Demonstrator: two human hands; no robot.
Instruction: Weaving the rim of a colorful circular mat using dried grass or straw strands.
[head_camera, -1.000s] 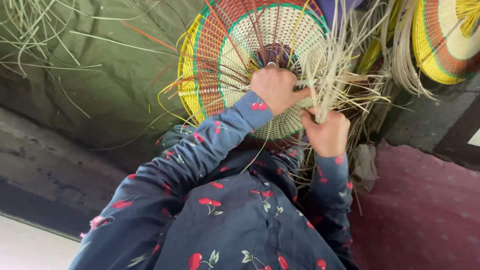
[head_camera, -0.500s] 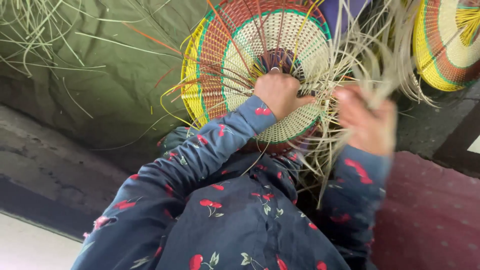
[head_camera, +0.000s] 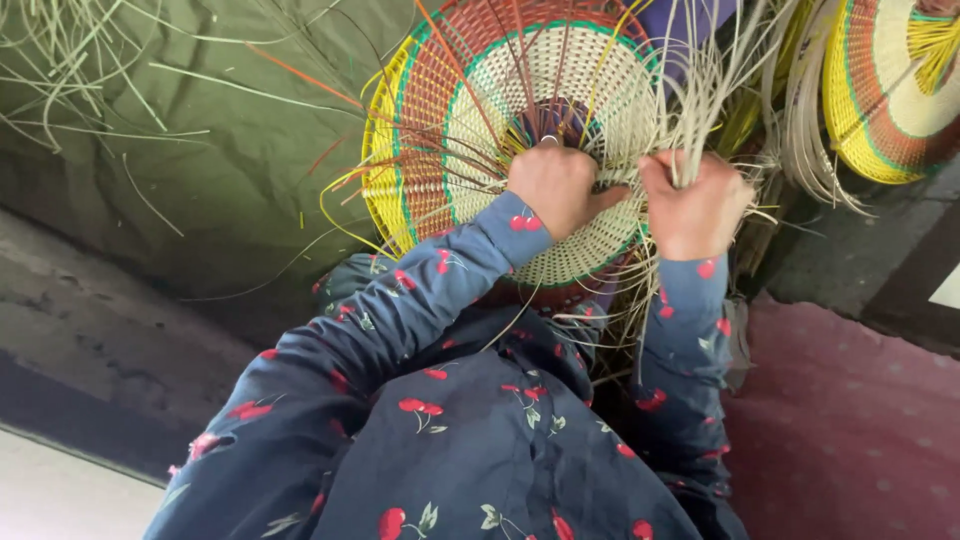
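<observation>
A round woven basket (head_camera: 440, 130) in yellow, orange, green and cream bands stands on edge in front of me, with loose strands sticking out around it. My left hand (head_camera: 556, 186) presses on the cream weave just below the dark centre. My right hand (head_camera: 695, 208) is closed around a bundle of pale straw strands (head_camera: 700, 95) at the basket's right edge. Both arms wear dark blue sleeves with a red cherry print.
A second striped woven basket (head_camera: 890, 90) sits at the top right. A green sheet (head_camera: 170, 150) strewn with loose strands covers the ground to the left. A maroon mat (head_camera: 860, 420) lies at the right, and a grey concrete step (head_camera: 90, 340) at the lower left.
My right hand swung out to the right with the straw bundle, then came back in and up beside the left hand. The left hand stayed on the weave.
</observation>
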